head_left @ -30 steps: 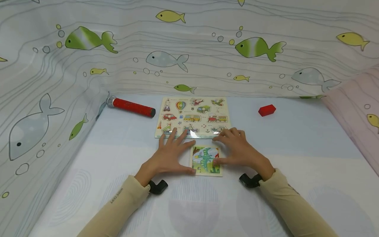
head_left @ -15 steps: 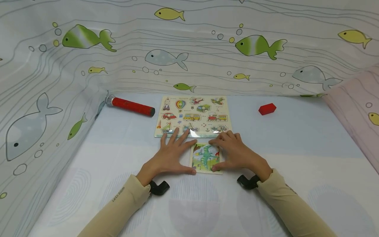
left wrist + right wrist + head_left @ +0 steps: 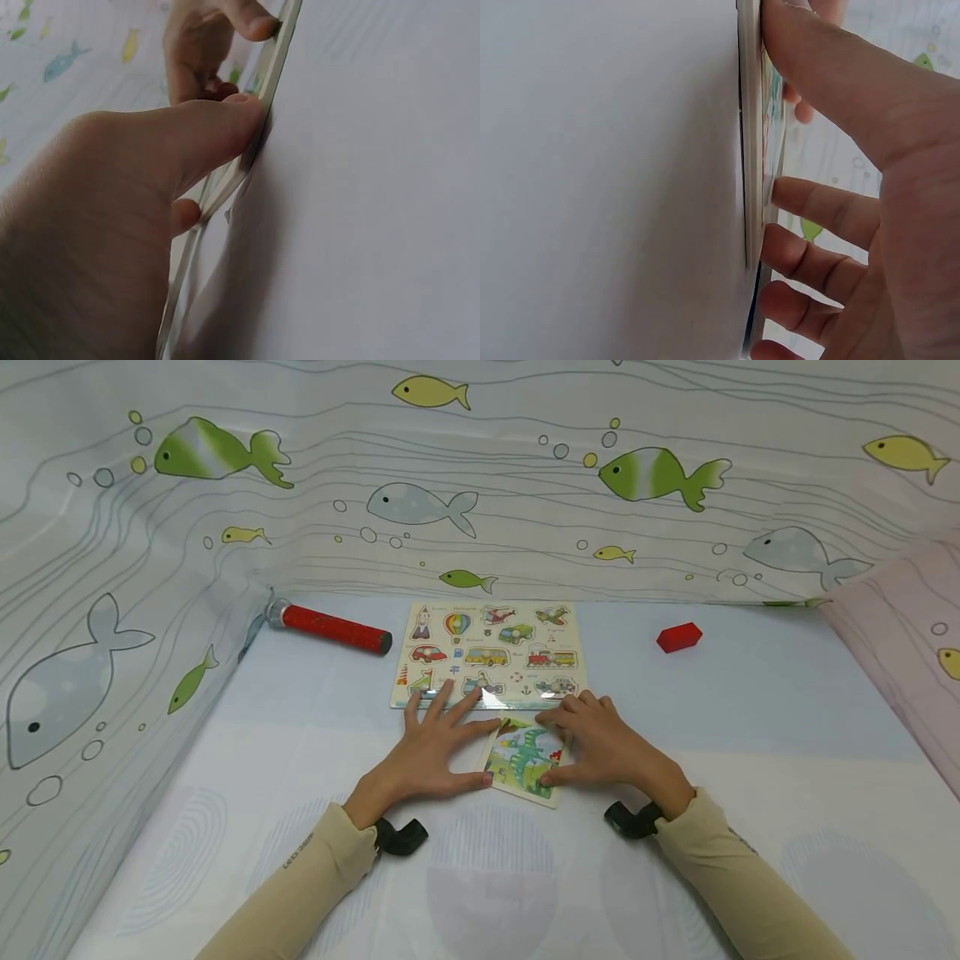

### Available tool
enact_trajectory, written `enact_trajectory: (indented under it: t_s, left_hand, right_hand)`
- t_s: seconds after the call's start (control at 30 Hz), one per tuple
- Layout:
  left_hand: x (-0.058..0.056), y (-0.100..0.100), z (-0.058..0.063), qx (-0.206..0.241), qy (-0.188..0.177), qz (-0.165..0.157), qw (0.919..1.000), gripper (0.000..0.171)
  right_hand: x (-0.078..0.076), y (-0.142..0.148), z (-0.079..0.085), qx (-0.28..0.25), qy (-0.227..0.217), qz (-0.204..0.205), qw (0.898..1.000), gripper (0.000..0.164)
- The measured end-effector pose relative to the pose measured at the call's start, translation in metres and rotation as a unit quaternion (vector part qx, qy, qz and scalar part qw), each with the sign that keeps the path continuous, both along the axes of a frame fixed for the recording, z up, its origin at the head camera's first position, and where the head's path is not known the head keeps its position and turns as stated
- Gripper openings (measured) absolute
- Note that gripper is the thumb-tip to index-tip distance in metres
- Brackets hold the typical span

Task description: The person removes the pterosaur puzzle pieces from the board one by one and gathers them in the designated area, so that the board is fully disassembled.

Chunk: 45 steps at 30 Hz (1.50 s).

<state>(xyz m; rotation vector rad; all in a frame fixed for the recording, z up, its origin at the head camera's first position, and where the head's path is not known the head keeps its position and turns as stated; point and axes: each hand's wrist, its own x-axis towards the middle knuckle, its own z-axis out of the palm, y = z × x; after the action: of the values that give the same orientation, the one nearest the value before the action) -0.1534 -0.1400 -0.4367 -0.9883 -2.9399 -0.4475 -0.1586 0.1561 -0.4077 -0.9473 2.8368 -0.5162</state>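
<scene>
A small square jigsaw puzzle (image 3: 527, 756) with a green dinosaur-like picture lies slightly turned on the table, between the two hands. My left hand (image 3: 431, 752) is spread flat beside it, thumb at its lower left corner and index fingertip by its upper left corner. On the other side, my right hand (image 3: 606, 750) grips the puzzle with its thumb on the lower right of the picture and bent fingers at the upper right corner. The left wrist view shows the left thumb (image 3: 217, 135) against the puzzle's pale edge (image 3: 280, 60). Seen from the right wrist, the board's edge (image 3: 751, 150) looks layered.
Just behind the puzzle lies a larger vehicle peg board (image 3: 517, 672), glossy at its front edge; left fingertips overlap it. A red flashlight (image 3: 330, 628) rests at the back left, and a small red block (image 3: 679, 637) at the back right. Fish-printed cloth walls (image 3: 525, 560) enclose the table.
The puzzle has turned clockwise from nearly square-on to tilted. The right thumb and fingers have shifted slightly along its right side; the left thumb has moved up a little.
</scene>
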Motion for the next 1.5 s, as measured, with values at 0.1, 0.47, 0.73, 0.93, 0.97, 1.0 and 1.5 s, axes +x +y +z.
enact_trajectory:
  t_s: [0.1, 0.47, 0.73, 0.93, 0.97, 1.0, 1.5]
  left_hand:
    - [-0.001, 0.0, 0.0, 0.008, 0.003, -0.009, 0.9999, 0.074]
    - [-0.001, 0.002, -0.002, 0.016, -0.002, -0.007, 0.9998, 0.08]
    - [-0.002, 0.002, -0.002, 0.005, 0.003, -0.011, 0.9999, 0.077]
    - [-0.004, 0.0, 0.0, 0.011, 0.011, -0.022, 0.9996, 0.072]
    - [-0.004, 0.0, 0.001, 0.011, 0.011, -0.025, 0.9996, 0.071]
    - [-0.004, 0.0, 0.001, 0.01, 0.008, -0.026, 0.9996, 0.069]
    - [0.0, -0.004, -0.003, 0.025, -0.005, -0.028, 0.9993, 0.057]
  right_hand:
    - [-0.002, 0.0, 0.001, 0.006, 0.004, -0.001, 1.0, 0.079]
    - [-0.024, -0.02, -0.001, -0.102, -0.016, 0.019, 0.994, 0.039]
    - [-0.025, -0.028, -0.004, -0.046, -0.013, 0.02, 0.999, 0.055]
    - [-0.024, -0.026, 0.001, -0.042, -0.021, 0.014, 0.999, 0.054]
    - [-0.024, -0.025, 0.001, -0.043, -0.022, 0.014, 0.999, 0.054]
    - [-0.024, -0.025, 0.001, -0.045, -0.025, 0.013, 0.999, 0.053]
    - [-0.026, -0.023, -0.003, -0.087, -0.008, 0.012, 0.996, 0.045]
